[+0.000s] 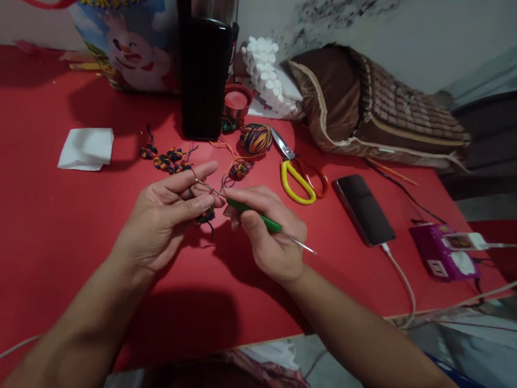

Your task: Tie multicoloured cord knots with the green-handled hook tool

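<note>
My left hand (163, 218) pinches a small dark multicoloured crochet piece (206, 216) between thumb and fingers, with yarn running over the raised index finger. In my right hand (279, 241) is a crochet hook (269, 223) with a green grip, held like a pen. Its metal tip meets the yarn at my left fingers; the other metal end sticks out toward the lower right. Just beyond my left hand lie several crocheted flower-like bits (168, 159). A variegated yarn ball (255, 139) and a smaller yarn bundle (239, 170) rest beyond my right hand, with loose orange strands.
Scissors (297, 183) with yellow and red handles lie right of the yarn. Further right are a charging phone (364, 209), a purple power block (438, 253) and a brown bag (377, 97). A black upright object (206, 77) stands behind; folded white paper (86, 148) lies left.
</note>
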Motion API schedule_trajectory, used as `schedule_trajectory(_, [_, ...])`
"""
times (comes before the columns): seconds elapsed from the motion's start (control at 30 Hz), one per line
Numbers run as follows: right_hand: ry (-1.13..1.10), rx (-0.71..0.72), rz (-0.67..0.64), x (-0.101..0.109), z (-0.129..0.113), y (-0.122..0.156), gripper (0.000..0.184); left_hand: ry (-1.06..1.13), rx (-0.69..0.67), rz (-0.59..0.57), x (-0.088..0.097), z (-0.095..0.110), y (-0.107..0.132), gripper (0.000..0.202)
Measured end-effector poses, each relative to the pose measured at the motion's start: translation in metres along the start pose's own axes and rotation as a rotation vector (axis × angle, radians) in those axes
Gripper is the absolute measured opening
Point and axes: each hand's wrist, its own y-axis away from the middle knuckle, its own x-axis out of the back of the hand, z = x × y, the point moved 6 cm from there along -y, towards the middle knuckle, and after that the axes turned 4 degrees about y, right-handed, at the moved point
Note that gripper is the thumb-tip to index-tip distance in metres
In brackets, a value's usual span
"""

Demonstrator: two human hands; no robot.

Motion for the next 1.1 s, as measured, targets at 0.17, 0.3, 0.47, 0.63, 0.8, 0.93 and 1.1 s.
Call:
schedule_trajectory(0.17, [-0.054, -0.035, -0.015, 0.004, 0.002, -0.003, 0.026, -0.078, 0.052, 0.014, 0.001, 0.004, 0.003, 0.044])
schedule_trajectory(0.3, [-0.053, -0.034, -0.028, 0.008, 0.001, -0.005, 0.026, -0.080, 0.127, -0.024, 0.003, 0.003, 0.003, 0.047])
schedule_trajectory(0.47, [-0.051, 0.001, -0.039, 0.012, -0.003, -0.007, 0.024, -0.071, 0.169, -0.078, 0.006, 0.003, 0.000, 0.048])
schedule_trajectory(0.63, [-0.055, -0.002, -0.061, 0.016, -0.007, -0.009, 0.024, -0.048, 0.210, -0.122, 0.010, 0.003, -0.001, 0.045])
schedule_trajectory(0.8, [-0.092, -0.015, -0.084, 0.019, -0.010, -0.011, 0.023, 0.035, 0.279, -0.244, 0.010, 0.000, -0.002, 0.045])
schedule_trajectory(0.93, [-0.130, 0.000, -0.104, 0.023, -0.013, -0.015, 0.021, 0.069, 0.337, -0.269, 0.010, -0.003, -0.002, 0.042])
schedule_trajectory(1.1, [-0.219, -0.063, -0.109, 0.024, -0.008, -0.014, 0.020, 0.088, 0.407, -0.329, 0.008, -0.006, 0.000, 0.044])
